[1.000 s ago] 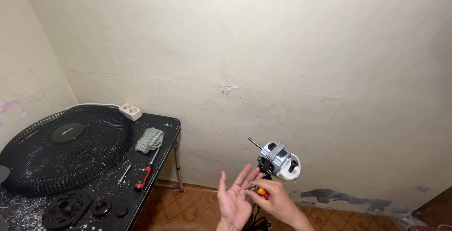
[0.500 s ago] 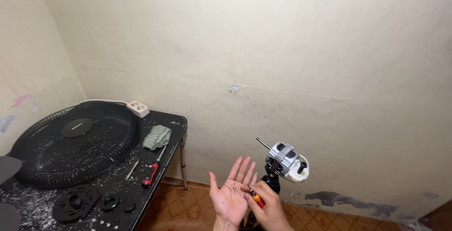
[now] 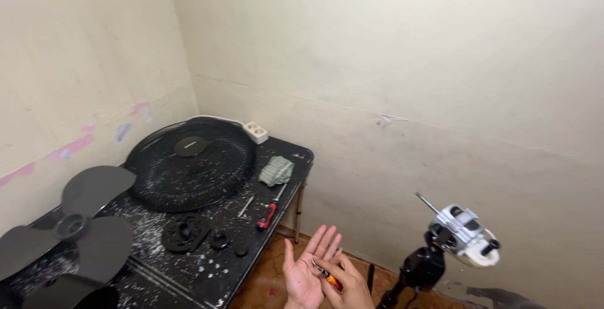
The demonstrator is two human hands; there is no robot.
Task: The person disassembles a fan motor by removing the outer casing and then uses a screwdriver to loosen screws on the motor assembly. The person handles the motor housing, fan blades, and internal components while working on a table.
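Observation:
My left hand (image 3: 304,270) is held palm up with fingers spread, low in the view beside the black table (image 3: 189,277). My right hand (image 3: 347,284) grips a small orange-handled screwdriver (image 3: 328,275) and holds its tip over the left palm. Whether something small lies in the palm I cannot tell. To the right a fan motor (image 3: 464,233) with a bare shaft sits on a black stand (image 3: 418,270).
On the table lie a black fan grille (image 3: 189,165), a grey fan blade (image 3: 72,233), a red-handled screwdriver (image 3: 267,213), a green cloth (image 3: 276,170), a white power strip (image 3: 256,132) and small black round parts (image 3: 185,232). Walls stand close behind and to the left.
The view has swung left, bringing the fan blade and more of the table into sight. Both hands stay together, now lower and more central.

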